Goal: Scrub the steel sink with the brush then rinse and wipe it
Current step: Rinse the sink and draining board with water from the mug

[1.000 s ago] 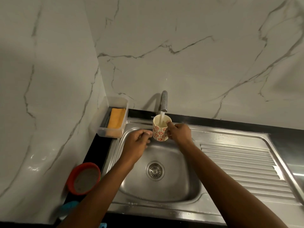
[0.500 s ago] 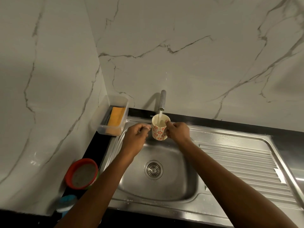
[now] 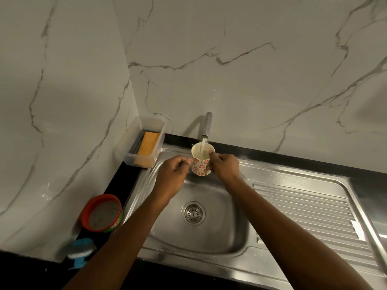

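Unmoved, both outstretched hands, right hand [image 3: 225, 167] and left hand [image 3: 172, 176], grip the cup [image 3: 201, 162] under running tap [image 3: 206, 127].

The cup's [image 3: 201, 162] handle is hidden by the right hand [image 3: 224, 167], the brush [image 3: 80, 251] is partly covered by the left forearm, and the drainboard [image 3: 314, 208] gets cut off at the right edge.

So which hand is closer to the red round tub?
Left. The left hand is over the sink, on the red tub's side; the right hand holds the cup, farther away.
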